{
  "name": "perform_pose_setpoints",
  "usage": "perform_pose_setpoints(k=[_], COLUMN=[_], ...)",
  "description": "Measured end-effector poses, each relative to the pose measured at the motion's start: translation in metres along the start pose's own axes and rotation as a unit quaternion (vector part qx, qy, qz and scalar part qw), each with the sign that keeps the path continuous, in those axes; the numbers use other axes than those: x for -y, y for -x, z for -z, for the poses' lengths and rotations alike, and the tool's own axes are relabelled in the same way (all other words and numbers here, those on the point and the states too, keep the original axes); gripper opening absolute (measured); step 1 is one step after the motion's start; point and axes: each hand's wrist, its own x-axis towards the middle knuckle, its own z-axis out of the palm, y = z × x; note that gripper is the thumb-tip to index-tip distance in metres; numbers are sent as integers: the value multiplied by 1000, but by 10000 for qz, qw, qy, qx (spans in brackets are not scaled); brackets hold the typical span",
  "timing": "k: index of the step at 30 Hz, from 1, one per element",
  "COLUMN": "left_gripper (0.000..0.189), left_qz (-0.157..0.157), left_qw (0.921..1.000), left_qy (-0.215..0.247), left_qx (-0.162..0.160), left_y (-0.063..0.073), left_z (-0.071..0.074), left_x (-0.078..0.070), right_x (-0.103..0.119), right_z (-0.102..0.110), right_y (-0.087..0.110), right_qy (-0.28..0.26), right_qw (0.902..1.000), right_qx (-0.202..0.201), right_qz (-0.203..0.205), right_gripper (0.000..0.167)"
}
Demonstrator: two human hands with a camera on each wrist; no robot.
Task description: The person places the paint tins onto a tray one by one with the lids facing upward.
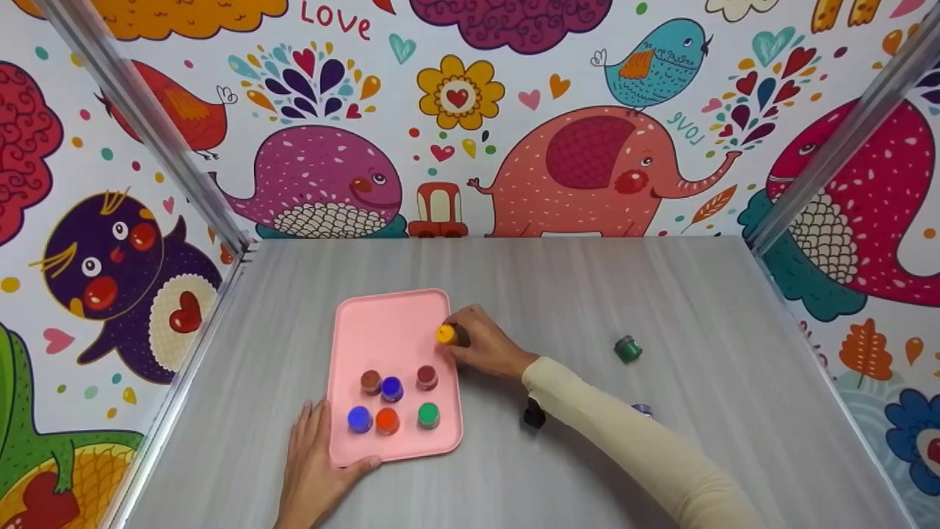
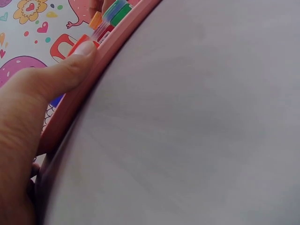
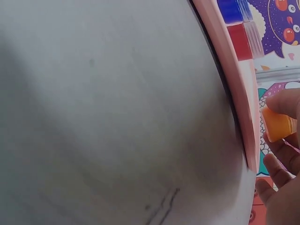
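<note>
A pink tray [image 1: 382,323] lies on the grey table and carries several small paint pots: brown [image 1: 371,380], dark blue [image 1: 392,388], maroon [image 1: 427,376], blue [image 1: 359,419], orange-red [image 1: 387,420] and green [image 1: 429,415]. My right hand [image 1: 481,345] pinches a yellow-orange pot [image 1: 446,335] just above the tray's right rim; the right wrist view shows that pot [image 3: 277,124] between my fingertips beside the tray rim [image 3: 236,89]. My left hand [image 1: 316,463] holds the tray's near left corner, its thumb [image 2: 70,65] lying on the rim [image 2: 93,79].
A green pot [image 1: 628,348] stands on the table to the right. A black pot [image 1: 534,416] and a pale purple one [image 1: 642,408] sit partly hidden by my right forearm. Patterned walls with metal corner posts enclose the table on three sides.
</note>
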Motion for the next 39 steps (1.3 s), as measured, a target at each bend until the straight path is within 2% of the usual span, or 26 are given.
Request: perform_pose_setpoints(k=[6, 14, 19, 27, 32, 39], left_gripper=[149, 146, 146, 149, 148, 149], left_qz=[128, 2, 26, 135, 39, 142], left_qw=[9999, 10000, 10000, 9998, 9999, 9996], left_qy=[-12, 63, 17, -14, -19, -34], left_qx=[79, 2, 86, 164, 141, 238], left_y=[-1, -1, -2, -1, 0, -2], left_z=[0, -1, 0, 3, 4, 3], left_x=[-1, 0, -1, 0, -1, -2], right_x=[2, 7, 7, 8, 10, 7], right_z=[-7, -17, -25, -37, -38, -37], right_y=[-4, -6, -8, -11, -10, -8], right_qy=[-41, -341, -160, 88, 266, 341], right_qw=[9998, 9991, 9997, 9999, 9996, 9994], right_qx=[144, 139, 167, -7, -6, 73], right_qz=[-157, -196, -115, 92, 118, 89], right_gripper=[35, 33, 34, 34, 34, 37])
